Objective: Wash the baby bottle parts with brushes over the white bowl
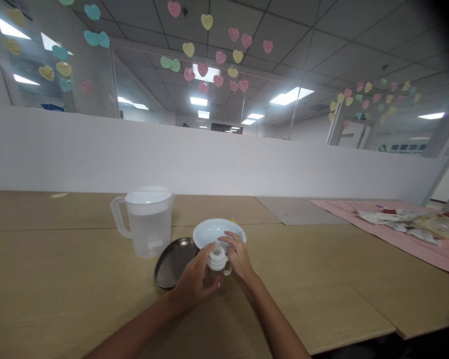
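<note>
A baby bottle (217,261) with a white collar, a clear teat on top and white side handles is upright between my hands, over the front middle of the table. My left hand (193,280) is wrapped around its left side, thumb low and fingers up by the collar. On the other side, my right hand (239,257) is closed at the collar and handle, its fingers reaching near the teat. Just behind the bottle is a white bowl (207,230), partly covered by my right hand. A dark metal tray (175,264) lies left of it, next to my left hand.
A translucent plastic jug (149,232) with a handle stands left of the tray. A small yellow thing (234,220) shows behind the bowl. Far right, a pink cloth (359,214) carries several packets. The white wall (187,159) closes off the table's back.
</note>
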Demonstrator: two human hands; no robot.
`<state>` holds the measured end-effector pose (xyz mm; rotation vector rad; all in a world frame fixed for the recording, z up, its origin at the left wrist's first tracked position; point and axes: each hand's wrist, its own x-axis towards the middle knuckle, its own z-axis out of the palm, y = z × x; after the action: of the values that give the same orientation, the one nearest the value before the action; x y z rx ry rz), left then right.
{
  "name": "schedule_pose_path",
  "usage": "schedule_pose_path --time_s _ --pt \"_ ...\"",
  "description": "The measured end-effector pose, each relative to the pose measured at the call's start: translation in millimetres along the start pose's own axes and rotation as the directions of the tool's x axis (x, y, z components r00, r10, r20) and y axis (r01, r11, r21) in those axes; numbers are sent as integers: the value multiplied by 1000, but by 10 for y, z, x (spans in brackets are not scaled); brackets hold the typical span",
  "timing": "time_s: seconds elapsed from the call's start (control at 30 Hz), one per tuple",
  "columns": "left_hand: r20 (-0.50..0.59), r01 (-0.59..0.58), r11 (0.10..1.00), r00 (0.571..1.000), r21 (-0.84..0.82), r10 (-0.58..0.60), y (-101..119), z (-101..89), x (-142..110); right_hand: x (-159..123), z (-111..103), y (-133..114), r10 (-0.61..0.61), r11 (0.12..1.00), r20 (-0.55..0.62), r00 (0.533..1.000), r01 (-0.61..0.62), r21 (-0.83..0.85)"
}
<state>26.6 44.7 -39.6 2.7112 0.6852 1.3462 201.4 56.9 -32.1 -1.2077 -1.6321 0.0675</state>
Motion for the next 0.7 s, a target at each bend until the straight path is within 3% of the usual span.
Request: schedule_pose_path --time_s 0.27,0.37,0.53,0.63,0.7 --pt "-3 -22 999 1000 -27 22 -8 0 12 4 -57 -92 54 995 44 998 -50 -89" --pt "-16 11 999 1000 -50 -11 23 9 10 -22 -93 -169 18 994 9 1000 -17 -113" --pt "28 236 947 971 -219 -236 65 23 8 -90 -56 -324 -156 988 70 985 157 -8" --pt "91 374 850 926 -372 -367 73 18 21 -102 -16 -380 -128 992 87 988 127 17" --pt "116 405 818 912 -409 -393 85 9 34 -92 -19 -391 -64 995 93 994 56 84"
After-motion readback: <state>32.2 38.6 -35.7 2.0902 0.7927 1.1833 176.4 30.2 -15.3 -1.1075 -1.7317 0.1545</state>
